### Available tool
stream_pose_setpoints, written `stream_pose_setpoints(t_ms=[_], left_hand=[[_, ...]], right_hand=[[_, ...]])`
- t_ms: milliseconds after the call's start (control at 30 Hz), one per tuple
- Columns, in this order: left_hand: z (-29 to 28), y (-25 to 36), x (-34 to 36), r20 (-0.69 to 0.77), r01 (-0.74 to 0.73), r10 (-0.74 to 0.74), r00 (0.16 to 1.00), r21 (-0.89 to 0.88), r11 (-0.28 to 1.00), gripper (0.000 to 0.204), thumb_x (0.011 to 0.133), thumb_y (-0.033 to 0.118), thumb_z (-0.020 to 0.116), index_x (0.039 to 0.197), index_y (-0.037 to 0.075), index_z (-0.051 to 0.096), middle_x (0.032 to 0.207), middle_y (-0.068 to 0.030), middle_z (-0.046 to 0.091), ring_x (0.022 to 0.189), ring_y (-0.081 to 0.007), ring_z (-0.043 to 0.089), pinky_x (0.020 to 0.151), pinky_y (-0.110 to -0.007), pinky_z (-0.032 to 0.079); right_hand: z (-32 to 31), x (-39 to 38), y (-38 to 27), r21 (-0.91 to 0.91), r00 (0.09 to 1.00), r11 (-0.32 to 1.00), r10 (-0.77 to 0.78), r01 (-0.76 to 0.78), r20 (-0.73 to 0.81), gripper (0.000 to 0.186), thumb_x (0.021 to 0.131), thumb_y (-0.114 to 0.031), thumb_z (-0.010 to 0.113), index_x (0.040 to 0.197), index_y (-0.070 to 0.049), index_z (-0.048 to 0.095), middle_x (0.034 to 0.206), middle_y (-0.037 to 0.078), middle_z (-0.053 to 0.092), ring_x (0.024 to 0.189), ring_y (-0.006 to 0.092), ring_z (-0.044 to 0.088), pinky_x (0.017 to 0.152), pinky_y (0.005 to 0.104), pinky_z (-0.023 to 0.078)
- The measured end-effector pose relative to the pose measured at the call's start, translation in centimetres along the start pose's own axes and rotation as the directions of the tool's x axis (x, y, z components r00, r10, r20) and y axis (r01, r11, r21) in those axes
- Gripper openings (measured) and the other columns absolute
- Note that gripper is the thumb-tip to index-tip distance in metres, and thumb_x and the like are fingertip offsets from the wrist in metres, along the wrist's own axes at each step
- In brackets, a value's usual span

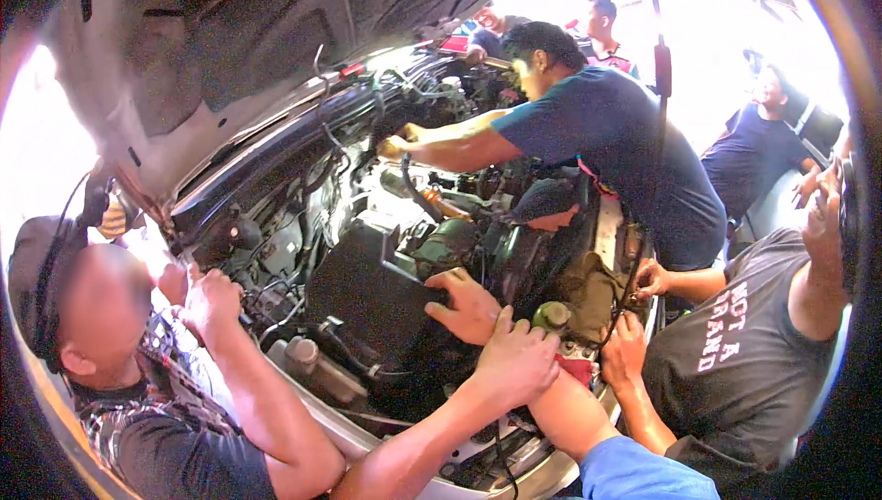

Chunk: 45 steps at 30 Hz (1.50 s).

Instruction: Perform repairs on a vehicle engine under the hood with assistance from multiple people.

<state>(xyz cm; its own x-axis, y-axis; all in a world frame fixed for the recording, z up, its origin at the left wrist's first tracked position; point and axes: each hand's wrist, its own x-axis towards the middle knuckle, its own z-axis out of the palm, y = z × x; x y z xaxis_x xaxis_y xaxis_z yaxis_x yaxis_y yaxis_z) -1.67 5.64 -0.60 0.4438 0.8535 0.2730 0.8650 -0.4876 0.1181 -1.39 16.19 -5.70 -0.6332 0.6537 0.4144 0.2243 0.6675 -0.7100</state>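
My left hand [519,362] is closed, its fingers curled just above my right wrist. What they hold, if anything, is hidden. A small red piece of material [576,370] shows beside the left hand's fingers. My right hand [466,305] reaches past the left one with its fingers spread, next to the edge of a broad black engine cover [358,284]. I see nothing in its grasp. A greenish round cap [551,315] lies to the right of both hands.
Overhead hangs the raised hood [230,50]. Across the engine bay a co-worker in dark blue [616,123] leans in, near a dark hose [418,188]. At right, a co-worker's hands [625,348] are by a thin dark cable. A capped person [101,316] is close at left.
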Motion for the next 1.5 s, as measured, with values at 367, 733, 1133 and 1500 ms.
stream_pose_setpoints(t_ms=[367,733,1133,1500], left_hand=[[-0.2,0.1,0.2,0.071,0.013,-0.013,0.997,0.001,1.0,0.029,0.09,0.032,0.057,0.101,0.006,0.065,0.1,-0.0122,0.069,0.104,-0.0312,0.063,0.108,-0.058,0.035],[-1.1,0.2,0.6,0.119,-0.013,0.015,0.993,-0.017,1.0,0.034,0.09,0.033,0.057,0.109,0.006,0.065,0.105,-0.0138,0.069,0.111,-0.0325,0.061,0.108,-0.058,0.033],[-1.7,0.6,0.7,0.154,0.001,0.001,0.988,-0.013,1.0,0.037,0.092,0.034,0.055,0.114,0.006,0.064,0.112,-0.0158,0.068,0.118,-0.0334,0.058,0.112,-0.06,0.03],[-1.5,0.4,0.6,0.12,-0.011,0.014,0.993,-0.022,1.0,0.033,0.092,0.033,0.055,0.11,0.005,0.063,0.107,-0.0159,0.068,0.112,-0.0348,0.06,0.109,-0.06,0.034]], right_hand=[[-0.4,0.1,-0.3,-0.009,0.997,0.998,0.059,-0.059,0.049,0.041,0.086,-0.025,0.072,0.12,-0.006,0.059,0.118,0.017,0.057,0.109,0.037,0.06,0.095,0.0422,0.049],[0.0,0.0,0.1,-0.031,0.999,0.999,0.017,-0.016,0.035,0.045,0.086,-0.024,0.07,0.124,-0.005,0.057,0.123,0.019,0.057,0.116,0.0371,0.057,0.099,0.0424,0.047],[-0.2,-0.1,-0.2,0.001,1.0,1.0,-0.011,0.011,-0.028,0.038,0.088,-0.02,0.069,0.121,-0.005,0.055,0.113,0.015,0.057,0.102,0.035,0.06,0.088,0.0418,0.05],[-0.2,-0.1,-0.5,-0.012,0.994,0.995,0.097,-0.096,0.051,0.038,0.088,-0.023,0.069,0.119,-0.006,0.057,0.116,0.015,0.057,0.103,0.0328,0.06,0.087,0.0403,0.051]])
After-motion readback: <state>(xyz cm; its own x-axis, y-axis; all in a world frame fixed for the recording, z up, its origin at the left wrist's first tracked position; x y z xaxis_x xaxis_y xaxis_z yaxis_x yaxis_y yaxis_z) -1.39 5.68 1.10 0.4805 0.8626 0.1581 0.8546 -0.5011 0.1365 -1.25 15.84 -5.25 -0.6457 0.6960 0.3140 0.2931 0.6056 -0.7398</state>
